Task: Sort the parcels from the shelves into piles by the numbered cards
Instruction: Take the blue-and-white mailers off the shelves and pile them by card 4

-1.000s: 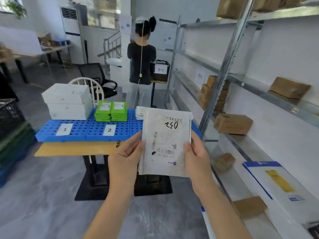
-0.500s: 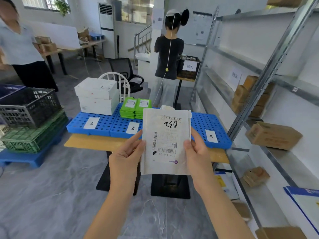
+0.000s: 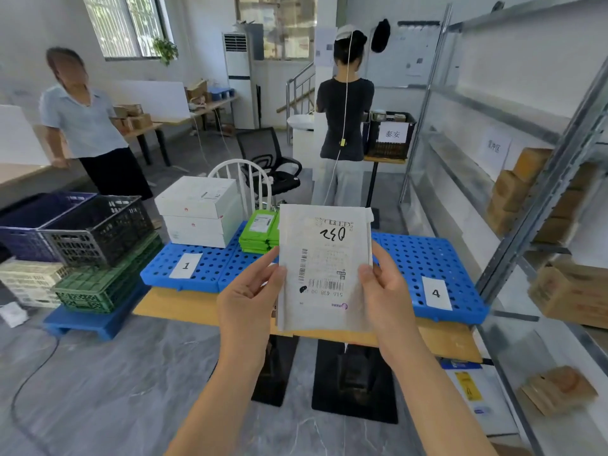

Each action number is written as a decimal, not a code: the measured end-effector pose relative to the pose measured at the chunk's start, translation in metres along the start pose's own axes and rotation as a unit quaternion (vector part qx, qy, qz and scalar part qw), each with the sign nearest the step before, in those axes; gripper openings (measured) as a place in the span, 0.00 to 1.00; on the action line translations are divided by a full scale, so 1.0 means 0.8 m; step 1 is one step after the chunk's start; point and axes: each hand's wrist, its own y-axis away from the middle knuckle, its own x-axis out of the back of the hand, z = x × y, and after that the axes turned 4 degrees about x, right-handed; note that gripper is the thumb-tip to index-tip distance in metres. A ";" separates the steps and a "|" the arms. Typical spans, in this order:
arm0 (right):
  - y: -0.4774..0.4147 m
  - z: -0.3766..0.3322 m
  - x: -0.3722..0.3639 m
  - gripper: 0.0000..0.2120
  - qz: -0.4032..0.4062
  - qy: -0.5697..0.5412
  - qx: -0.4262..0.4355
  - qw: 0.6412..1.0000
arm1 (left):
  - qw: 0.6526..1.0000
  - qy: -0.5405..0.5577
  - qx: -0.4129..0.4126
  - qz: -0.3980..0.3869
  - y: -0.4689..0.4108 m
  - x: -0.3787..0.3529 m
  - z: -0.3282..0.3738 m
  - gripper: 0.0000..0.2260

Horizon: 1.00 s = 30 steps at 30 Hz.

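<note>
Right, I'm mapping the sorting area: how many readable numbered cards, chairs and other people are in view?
Readable numbered cards: 2 (card 1, card 4)
Chairs: 2 (white chair, black office chair)
Other people: 2 (person in light shirt, person in dark top)
Total: 6

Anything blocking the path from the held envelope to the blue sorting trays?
Nothing visible. The left hand and right hand hold the white envelope in open air before the blue trays. White boxes and green packets sit further back; the envelope hides the middle section.
</note>
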 end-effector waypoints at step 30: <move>-0.152 0.026 0.097 0.18 0.067 0.006 0.024 0.997 | 0.994 -0.038 -0.021 -0.100 -0.131 -0.162 -0.049 0.15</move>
